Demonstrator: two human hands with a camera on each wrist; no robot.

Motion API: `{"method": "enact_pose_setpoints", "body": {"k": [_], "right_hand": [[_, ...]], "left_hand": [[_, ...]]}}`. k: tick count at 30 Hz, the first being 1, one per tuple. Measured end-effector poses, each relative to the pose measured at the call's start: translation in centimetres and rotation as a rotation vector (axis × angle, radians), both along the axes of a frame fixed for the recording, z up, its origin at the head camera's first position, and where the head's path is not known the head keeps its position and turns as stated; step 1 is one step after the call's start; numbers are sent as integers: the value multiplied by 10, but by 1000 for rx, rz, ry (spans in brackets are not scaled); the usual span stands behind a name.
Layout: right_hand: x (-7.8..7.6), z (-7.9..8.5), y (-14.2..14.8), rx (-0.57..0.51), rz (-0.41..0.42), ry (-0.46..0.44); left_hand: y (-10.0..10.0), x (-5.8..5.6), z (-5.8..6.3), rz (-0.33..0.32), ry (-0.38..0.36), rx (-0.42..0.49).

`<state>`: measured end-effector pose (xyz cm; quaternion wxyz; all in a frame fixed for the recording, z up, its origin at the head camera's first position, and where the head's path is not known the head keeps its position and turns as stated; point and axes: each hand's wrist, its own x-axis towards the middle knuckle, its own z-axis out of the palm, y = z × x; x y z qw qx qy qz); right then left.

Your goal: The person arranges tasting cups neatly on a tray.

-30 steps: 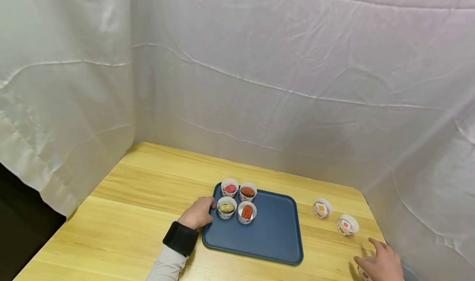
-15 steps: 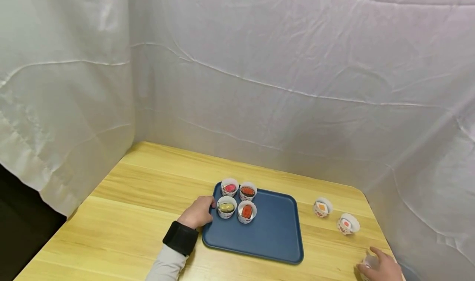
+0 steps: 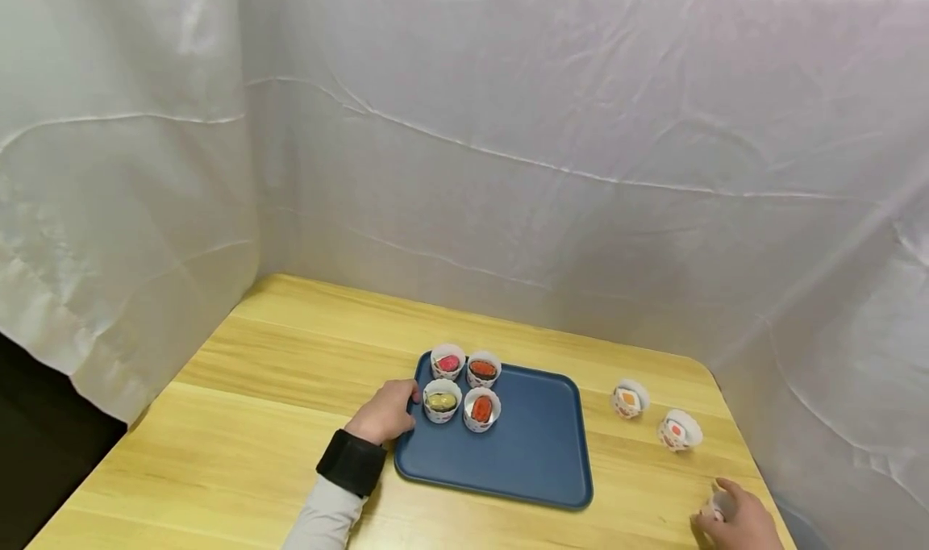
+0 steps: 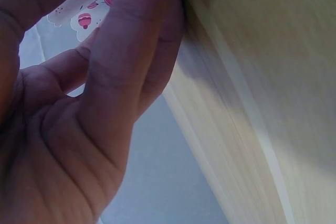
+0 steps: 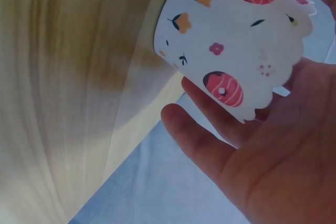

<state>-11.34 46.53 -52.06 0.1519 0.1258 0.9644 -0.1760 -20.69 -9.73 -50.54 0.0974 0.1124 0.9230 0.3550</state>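
My left hand [image 3: 385, 414] grips the left rim of a dark blue tray [image 3: 526, 445], thumb and fingers at its edge. On the tray's left half stand several white paper baking cups with sushi-like pieces, among them a yellow piece [image 3: 440, 402] and a red one [image 3: 481, 409]. At the table's right edge my right hand [image 3: 743, 522] holds another baking cup [image 5: 231, 40], scalloped and printed with donuts and flowers. In the right wrist view its fingers curl behind the cup, whose base is close to the wood. The contents of this cup are hidden there.
Two more paper cups stand on the wooden table [image 3: 276, 445] right of the tray: one with an orange-topped piece [image 3: 630, 401], one with a white-and-red piece [image 3: 676, 431]. White curtains [image 3: 508, 171] hang behind the table and along its sides.
My right hand has closed in around the baking cup at the right edge and now grips it. The left hand stays on the tray. The head view has shifted slightly.
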Motion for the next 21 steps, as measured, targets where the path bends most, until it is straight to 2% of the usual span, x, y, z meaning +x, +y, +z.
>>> {"method": "enact_pose_setpoints", "body": {"k": [7, 21], "right_hand": [[-1, 2, 0, -46, 14, -5], [0, 3, -1, -71, -1, 4]], "left_hand": [[-1, -1, -1, -4, 9, 4], [-1, -1, -2, -9, 31, 2]]}}
